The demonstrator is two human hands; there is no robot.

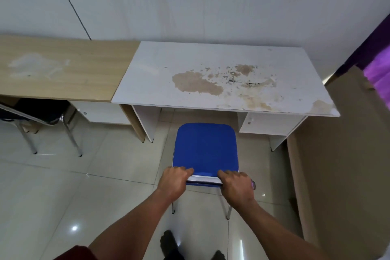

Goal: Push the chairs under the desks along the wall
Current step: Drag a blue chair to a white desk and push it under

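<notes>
We've got both hands, left hand (174,181) & right hand (237,186), fingers curled tight over the blue chair (205,148) backrest top. Chair sits just in front of the white bench (160,74) opening, not under yet. Push straight, centred btwn the side panels, evenly w/ both hands.

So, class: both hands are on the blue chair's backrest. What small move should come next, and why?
Probably a straight push forward. Both hands grip the blue chair by its backrest, its seat faces the knee gap of the white desk, and most of the seat is outside that gap.
</notes>
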